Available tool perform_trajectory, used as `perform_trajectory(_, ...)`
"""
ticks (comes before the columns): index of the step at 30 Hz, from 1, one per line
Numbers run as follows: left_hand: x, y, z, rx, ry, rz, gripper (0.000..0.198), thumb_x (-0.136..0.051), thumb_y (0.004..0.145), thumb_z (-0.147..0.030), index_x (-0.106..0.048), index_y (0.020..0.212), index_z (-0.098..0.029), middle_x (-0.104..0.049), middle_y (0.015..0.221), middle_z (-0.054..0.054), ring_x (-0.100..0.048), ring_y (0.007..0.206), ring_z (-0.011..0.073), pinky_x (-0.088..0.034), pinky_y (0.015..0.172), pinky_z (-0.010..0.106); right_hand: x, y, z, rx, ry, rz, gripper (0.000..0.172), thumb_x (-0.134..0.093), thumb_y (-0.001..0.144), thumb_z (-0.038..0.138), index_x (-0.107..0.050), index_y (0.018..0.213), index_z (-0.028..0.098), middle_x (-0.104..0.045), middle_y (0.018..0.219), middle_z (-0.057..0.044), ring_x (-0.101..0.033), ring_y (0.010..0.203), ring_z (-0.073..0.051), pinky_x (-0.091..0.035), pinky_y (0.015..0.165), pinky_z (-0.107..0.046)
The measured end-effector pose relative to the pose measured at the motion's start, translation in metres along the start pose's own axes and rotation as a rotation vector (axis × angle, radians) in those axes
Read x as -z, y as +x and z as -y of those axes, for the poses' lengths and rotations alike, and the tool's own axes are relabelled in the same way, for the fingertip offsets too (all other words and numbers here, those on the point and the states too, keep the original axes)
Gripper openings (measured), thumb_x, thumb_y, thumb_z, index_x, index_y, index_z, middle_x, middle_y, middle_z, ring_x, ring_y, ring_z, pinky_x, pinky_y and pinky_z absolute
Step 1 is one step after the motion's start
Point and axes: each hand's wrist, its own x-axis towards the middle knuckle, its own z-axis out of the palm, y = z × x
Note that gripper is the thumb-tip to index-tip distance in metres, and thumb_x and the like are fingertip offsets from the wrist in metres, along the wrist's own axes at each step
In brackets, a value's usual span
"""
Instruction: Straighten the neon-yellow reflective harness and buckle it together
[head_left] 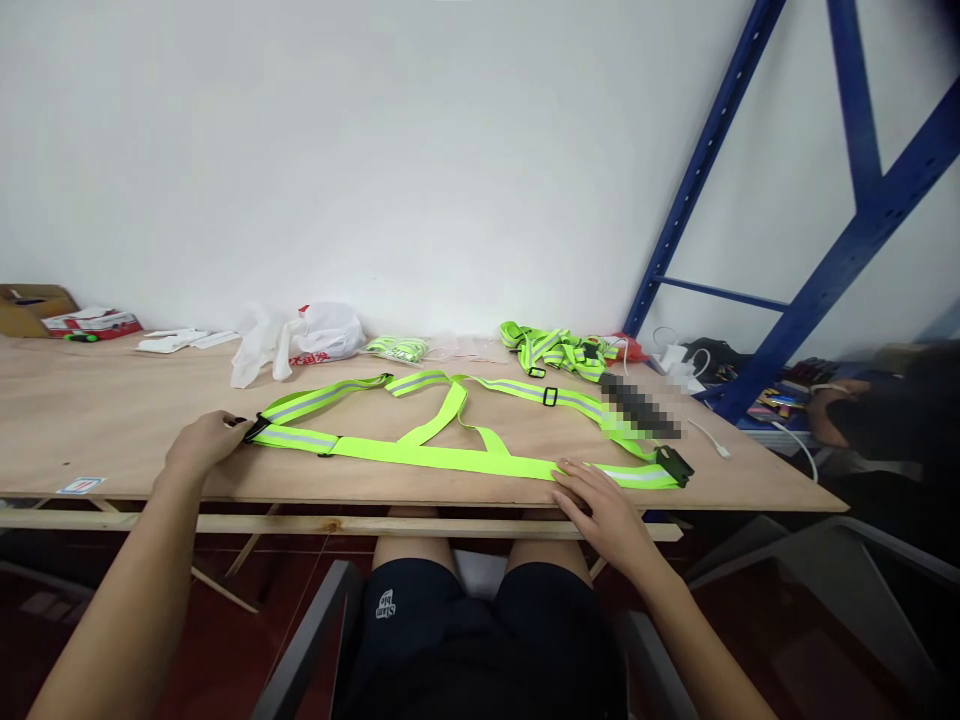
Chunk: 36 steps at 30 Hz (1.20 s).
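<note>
A neon yellow-green reflective harness (442, 457) with grey stripes lies spread on the wooden table, its front strap running straight along the near side. My left hand (201, 445) is closed on the black buckle (256, 429) at the harness's left end, thumb and fingers pinching it. At the other end, my right hand (604, 505) rests with fingers stretched out on the front strap, short of the black right-end buckle (673, 466). A black slider (550, 397) sits on the back strap. Two short straps join front and back in the middle.
Along the wall lie a heap of similar straps (559, 350), a bagged harness (401, 348), a white plastic bag (330, 330) and a cardboard box (34, 310). A blue metal frame (810, 270) stands at right, near another person's arm (829, 410). A white cable (709, 437) lies at the table's right.
</note>
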Motion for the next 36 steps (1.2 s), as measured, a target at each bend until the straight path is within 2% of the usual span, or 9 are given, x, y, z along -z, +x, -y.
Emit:
perform_trajectory(3,0.009,-0.007,-0.014,0.074,0.071,-0.013,0.049,-0.052,0.082,-0.062,-0.064,0.107,-0.021,-0.071,0.096,0.012,-0.068,0.094,0.0391,-0.056,0.07,0.046,0.001,0.001,0.0,-0.003,0.008,0.012,0.038,-0.047,0.1,0.046,-0.072,0.118,0.026,-0.068,0.133,-0.008,-0.06,0.128,-0.031,-0.046,0.11,-0.056)
perform_trajectory(5,0.019,-0.016,-0.031,0.02,0.082,-0.093,0.054,-0.051,0.085,-0.058,-0.058,0.122,-0.02,-0.064,0.122,0.019,-0.062,0.107,0.0458,-0.054,0.079,0.055,0.002,0.001,0.0,-0.004,0.013,0.013,0.037,-0.047,0.099,0.046,-0.072,0.118,0.026,-0.068,0.133,-0.008,-0.06,0.128,-0.031,-0.046,0.11,-0.056)
perform_trajectory(7,0.029,-0.031,-0.058,-0.157,0.052,-0.192,0.062,-0.048,0.089,-0.054,-0.048,0.136,-0.015,-0.054,0.137,0.021,-0.054,0.118,0.0504,-0.051,0.085,0.064,0.003,0.001,0.0,-0.005,0.018,0.016,0.037,-0.047,0.099,0.046,-0.072,0.117,0.026,-0.067,0.133,-0.008,-0.06,0.127,-0.031,-0.046,0.11,-0.056)
perform_trajectory(10,0.033,-0.066,-0.116,-0.578,-0.109,-0.225,0.058,-0.04,0.095,-0.05,-0.047,0.14,-0.013,-0.053,0.14,0.019,-0.051,0.128,0.0399,-0.044,0.105,0.056,0.004,0.001,-0.001,-0.003,0.022,0.025,0.037,-0.047,0.1,0.046,-0.072,0.116,0.026,-0.067,0.133,-0.009,-0.06,0.128,-0.031,-0.045,0.111,-0.056)
perform_trajectory(15,0.001,-0.125,-0.23,-1.202,-0.183,0.068,0.059,-0.033,0.102,-0.055,-0.046,0.147,-0.02,-0.043,0.155,0.014,-0.039,0.143,0.0295,-0.029,0.119,0.047,0.003,0.001,-0.005,0.029,-0.001,0.042,0.037,-0.047,0.1,0.045,-0.072,0.118,0.024,-0.067,0.133,-0.01,-0.06,0.128,-0.031,-0.047,0.11,-0.055)
perform_trajectory(19,-0.032,-0.126,-0.292,-1.192,-0.029,0.269,0.066,-0.03,0.1,-0.063,-0.037,0.154,-0.025,-0.02,0.166,0.014,-0.02,0.152,0.0377,-0.016,0.119,0.061,0.002,-0.002,-0.008,0.045,-0.026,0.012,0.038,-0.046,0.101,0.045,-0.071,0.118,0.023,-0.068,0.131,-0.011,-0.061,0.126,-0.03,-0.049,0.108,-0.055)
perform_trajectory(23,-0.05,-0.105,-0.305,-1.104,0.068,0.311,0.074,-0.035,0.096,-0.069,-0.037,0.154,-0.024,-0.012,0.168,0.014,-0.01,0.153,0.042,-0.011,0.118,0.065,0.002,-0.003,-0.01,0.042,-0.04,-0.001,0.036,-0.047,0.1,0.043,-0.071,0.118,0.024,-0.068,0.132,-0.01,-0.062,0.125,-0.03,-0.049,0.108,-0.055)
perform_trajectory(32,-0.065,-0.098,-0.279,-1.028,0.05,0.317,0.086,-0.024,0.091,-0.081,-0.046,0.147,-0.021,-0.033,0.16,0.018,-0.021,0.15,0.0406,-0.016,0.116,0.067,0.005,-0.002,-0.007,0.047,-0.064,0.003,0.034,-0.048,0.1,0.04,-0.072,0.118,0.024,-0.068,0.132,-0.01,-0.061,0.127,-0.029,-0.048,0.109,-0.054)
perform_trajectory(36,-0.064,-0.097,-0.282,-1.002,0.052,0.356,0.088,-0.019,0.091,-0.082,-0.049,0.144,-0.018,-0.028,0.163,0.018,-0.016,0.152,0.0408,-0.017,0.115,0.07,0.008,0.001,-0.003,0.05,-0.102,0.016,0.035,-0.046,0.101,0.041,-0.072,0.115,0.021,-0.069,0.129,-0.011,-0.063,0.123,-0.03,-0.049,0.106,-0.055)
